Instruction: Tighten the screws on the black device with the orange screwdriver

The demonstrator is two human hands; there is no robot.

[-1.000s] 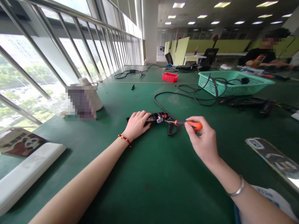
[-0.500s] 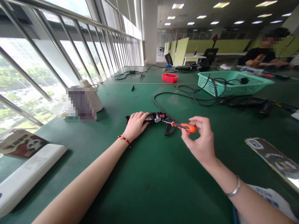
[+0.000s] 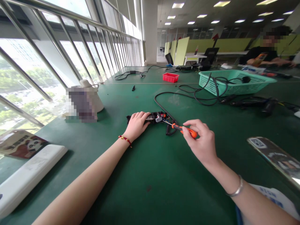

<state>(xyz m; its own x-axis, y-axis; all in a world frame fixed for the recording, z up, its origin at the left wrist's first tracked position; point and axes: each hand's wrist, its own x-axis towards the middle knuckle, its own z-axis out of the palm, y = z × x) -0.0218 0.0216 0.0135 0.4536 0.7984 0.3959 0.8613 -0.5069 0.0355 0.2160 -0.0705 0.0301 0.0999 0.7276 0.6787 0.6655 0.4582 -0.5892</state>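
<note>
A small black device (image 3: pixel 156 117) with exposed parts and a black cord lies on the green table (image 3: pixel 145 175). My left hand (image 3: pixel 136 125) rests on its left end, fingers curled over it and pressing it down. My right hand (image 3: pixel 200 140) pinches an orange-handled screwdriver (image 3: pixel 185 129), whose metal tip points left into the device's open right end.
A teal basket (image 3: pixel 234 82) with cables stands at the back right, a red tray (image 3: pixel 171 77) further back. Black cables trail across the table. A phone (image 3: pixel 274 157) lies at right, a white slab (image 3: pixel 28 175) and a panda-printed pack (image 3: pixel 22 147) at left. A person (image 3: pixel 267 51) sits far right.
My right hand has slid a little left and down with the screwdriver, its tip staying at the device. The left hand has hardly moved.
</note>
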